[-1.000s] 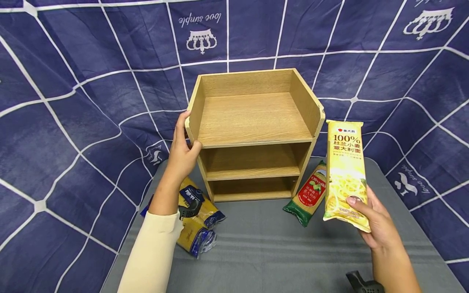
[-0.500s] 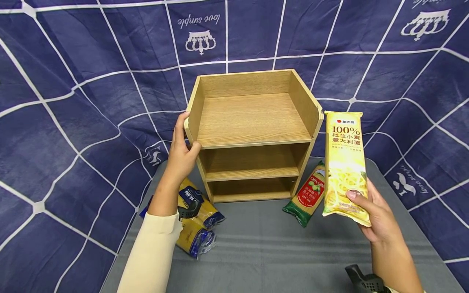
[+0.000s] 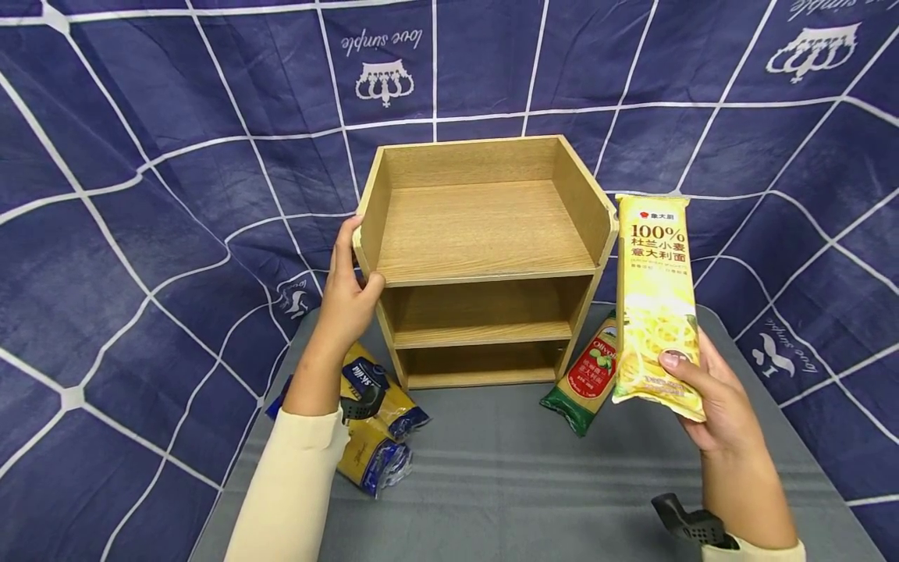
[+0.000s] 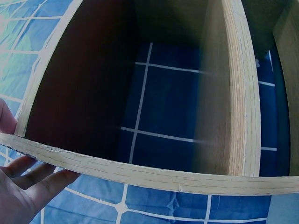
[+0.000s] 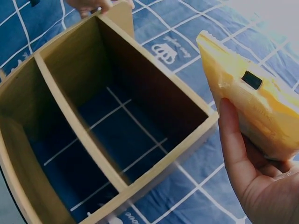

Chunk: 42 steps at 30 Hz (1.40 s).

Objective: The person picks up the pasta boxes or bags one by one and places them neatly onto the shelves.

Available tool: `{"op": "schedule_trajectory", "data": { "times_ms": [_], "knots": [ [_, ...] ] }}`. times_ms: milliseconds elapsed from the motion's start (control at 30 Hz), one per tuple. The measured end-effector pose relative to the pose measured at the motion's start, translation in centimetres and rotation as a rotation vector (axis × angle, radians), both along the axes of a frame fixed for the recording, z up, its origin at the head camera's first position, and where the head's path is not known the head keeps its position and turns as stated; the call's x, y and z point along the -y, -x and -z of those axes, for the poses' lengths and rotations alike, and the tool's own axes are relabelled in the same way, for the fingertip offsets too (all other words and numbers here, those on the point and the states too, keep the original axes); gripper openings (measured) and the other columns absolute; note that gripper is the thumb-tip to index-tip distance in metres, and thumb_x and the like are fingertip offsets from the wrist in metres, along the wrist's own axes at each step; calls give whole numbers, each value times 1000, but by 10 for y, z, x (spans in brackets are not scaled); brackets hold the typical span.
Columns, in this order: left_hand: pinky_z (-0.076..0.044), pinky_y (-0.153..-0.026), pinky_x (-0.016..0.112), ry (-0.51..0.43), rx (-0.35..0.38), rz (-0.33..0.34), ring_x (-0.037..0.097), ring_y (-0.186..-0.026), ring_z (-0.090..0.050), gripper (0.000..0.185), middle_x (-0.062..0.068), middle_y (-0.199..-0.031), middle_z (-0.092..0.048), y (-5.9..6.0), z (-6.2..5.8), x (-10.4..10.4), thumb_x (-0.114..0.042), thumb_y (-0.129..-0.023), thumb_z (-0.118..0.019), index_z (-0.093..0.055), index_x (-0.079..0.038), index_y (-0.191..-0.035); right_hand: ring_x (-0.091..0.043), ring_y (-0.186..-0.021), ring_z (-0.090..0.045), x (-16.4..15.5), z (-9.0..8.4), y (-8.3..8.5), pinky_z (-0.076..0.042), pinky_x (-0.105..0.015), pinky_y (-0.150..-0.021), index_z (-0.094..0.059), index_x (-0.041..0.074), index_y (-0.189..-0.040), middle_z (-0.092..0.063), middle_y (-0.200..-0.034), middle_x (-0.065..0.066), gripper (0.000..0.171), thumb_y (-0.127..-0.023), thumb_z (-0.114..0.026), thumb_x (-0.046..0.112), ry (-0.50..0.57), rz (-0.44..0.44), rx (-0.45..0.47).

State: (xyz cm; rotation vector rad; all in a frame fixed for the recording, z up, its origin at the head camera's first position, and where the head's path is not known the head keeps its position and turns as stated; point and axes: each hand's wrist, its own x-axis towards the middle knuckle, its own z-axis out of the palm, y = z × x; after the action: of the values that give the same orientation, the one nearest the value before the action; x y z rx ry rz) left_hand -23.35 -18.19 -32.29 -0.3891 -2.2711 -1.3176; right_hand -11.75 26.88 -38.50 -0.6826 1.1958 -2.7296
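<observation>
A wooden shelf unit [image 3: 485,234] with an open top tray and two compartments below stands at the back of the table. My left hand [image 3: 349,300] grips its left side panel, with the thumb at the front edge; the left wrist view shows fingers [image 4: 51,184] beneath the panel edge. In my right hand [image 3: 723,398] is a yellow pasta packet [image 3: 656,304], held upright by its lower end, to the right of the unit. The right wrist view shows the thumb [image 5: 232,135] against the packet [image 5: 261,102]. Both lower compartments hold nothing visible.
A green and red Olivoilà pasta packet [image 3: 590,375] leans beside the unit's right side, partly behind the yellow packet. Yellow and blue pasta packets [image 3: 379,460] lie on the grey tabletop [image 3: 506,484] at left, partly under my left forearm. Blue checked cloth [image 3: 485,62] surrounds the table.
My right hand has raised the yellow pasta packet and shifted it slightly left, nearer the shelf unit. The left hand stays on the side panel.
</observation>
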Motion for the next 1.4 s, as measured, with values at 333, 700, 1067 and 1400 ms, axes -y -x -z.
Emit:
{"op": "schedule_trajectory", "data": {
  "times_ms": [333, 700, 1067, 1400],
  "knots": [
    [-48, -93, 56, -8, 15, 13, 31, -125, -49, 81, 5, -155, -34, -1, 1, 1, -3, -88, -52, -27, -47, -152, -28, -93, -77, 9, -12, 2, -61, -36, -75, -27, 5, -149, -72, -112, -16, 53, -99, -23, -13, -25, 54, -26],
    [-47, -95, 55, -7, 13, 9, 29, -126, -49, 82, 3, -156, -34, -1, 3, 1, -3, -87, -53, -28, -47, -151, -26, -93, -76, 9, -26, 3, -62, -34, -75, -26, 5, -151, -70, -114, -15, 55, -99, -21, -12, -41, 57, -58],
    [-50, -88, 58, 10, 46, -26, 36, -115, -55, 81, 18, -147, -47, -3, 0, 0, -6, -88, -53, -24, -48, -152, -23, -92, -77, 10, -41, 2, -61, -32, -74, -21, 9, -156, -70, -114, -10, 58, -101, -26, -6, -147, 135, -24],
    [-49, -88, 58, 18, 58, -43, 38, -114, -55, 81, 17, -150, -46, -3, 0, -1, -8, -89, -53, -23, -50, -152, -24, -92, -77, 13, -46, 1, -62, -33, -73, -23, 7, -155, -70, -114, -12, 57, -100, -24, -9, -97, 107, -61]
  ]
}}
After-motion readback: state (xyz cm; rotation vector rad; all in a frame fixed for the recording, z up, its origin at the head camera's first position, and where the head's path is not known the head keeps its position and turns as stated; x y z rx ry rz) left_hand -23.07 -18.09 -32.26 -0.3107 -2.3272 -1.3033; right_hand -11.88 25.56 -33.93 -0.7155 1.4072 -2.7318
